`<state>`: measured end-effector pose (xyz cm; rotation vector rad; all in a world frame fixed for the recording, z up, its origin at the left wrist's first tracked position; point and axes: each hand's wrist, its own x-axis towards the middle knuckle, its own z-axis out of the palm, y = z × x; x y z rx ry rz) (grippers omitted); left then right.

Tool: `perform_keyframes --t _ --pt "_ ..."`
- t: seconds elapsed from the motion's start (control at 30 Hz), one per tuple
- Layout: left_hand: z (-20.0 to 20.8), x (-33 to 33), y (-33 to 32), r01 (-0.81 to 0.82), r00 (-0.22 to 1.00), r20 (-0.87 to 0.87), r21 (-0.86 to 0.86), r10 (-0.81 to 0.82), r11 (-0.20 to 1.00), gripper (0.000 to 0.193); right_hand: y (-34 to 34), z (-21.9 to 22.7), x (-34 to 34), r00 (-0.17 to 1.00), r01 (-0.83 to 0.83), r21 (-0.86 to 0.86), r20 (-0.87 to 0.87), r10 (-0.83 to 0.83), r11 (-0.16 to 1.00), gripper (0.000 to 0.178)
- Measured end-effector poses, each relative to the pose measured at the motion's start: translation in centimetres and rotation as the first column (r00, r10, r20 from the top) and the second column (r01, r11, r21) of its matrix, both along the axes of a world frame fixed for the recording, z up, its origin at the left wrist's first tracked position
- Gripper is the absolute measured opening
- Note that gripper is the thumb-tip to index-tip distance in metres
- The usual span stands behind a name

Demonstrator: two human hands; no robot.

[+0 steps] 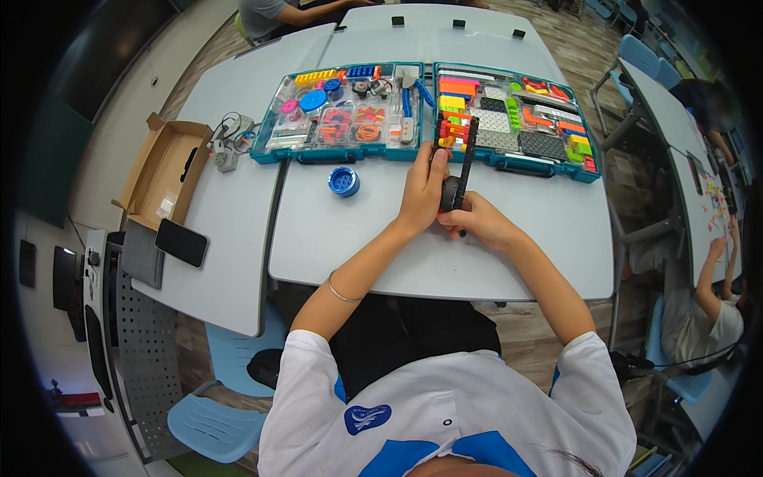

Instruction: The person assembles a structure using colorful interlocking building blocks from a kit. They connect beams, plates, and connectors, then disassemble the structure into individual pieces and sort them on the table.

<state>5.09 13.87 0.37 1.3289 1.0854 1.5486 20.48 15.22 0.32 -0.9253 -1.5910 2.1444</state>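
One black-and-orange plastic beam construction [470, 151], partly joined: left hand [422, 191] and right hand [486, 220] both gripping it, over white bench [358, 246]. Loose parts remain in teal-rimmed plastic cases [343, 154]; what's left, unclear.

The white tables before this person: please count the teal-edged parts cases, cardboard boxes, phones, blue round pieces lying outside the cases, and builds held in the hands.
Teal-edged parts cases: 2
Cardboard box: 1
Phone: 1
Blue round piece: 1
Held black build: 1
Total: 6
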Motion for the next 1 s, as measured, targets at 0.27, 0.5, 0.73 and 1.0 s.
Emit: perform_keyframes --t 0.27,0.5,0.73,1.0 --pt "-0.1 0.1 0.1 -0.001 1.0 -0.024 0.012 0.002 1.0 0.033 -0.5 -0.1 -0.4 0.997 0.051 -0.016 -0.051 -0.051 0.999 0.034" --pt "0.4 0.0 0.3 0.007 1.0 0.016 -0.015 -0.007 1.0 0.032 -0.4 -0.8 -0.8 0.987 0.076 -0.043 -0.137 -0.081 0.996 0.03" --pt "0.4 -0.2 0.4 -0.052 0.998 -0.047 -0.015 0.051 0.999 0.037 -0.8 0.3 -1.2 0.985 0.139 -0.019 -0.099 -0.14 0.99 0.037" --pt "0.8 -0.6 -0.1 -0.134 0.978 -0.166 -0.019 0.129 0.991 0.038 -0.4 -1.0 -0.5 0.968 0.251 0.605 -0.169 -0.186 0.756 0.061"
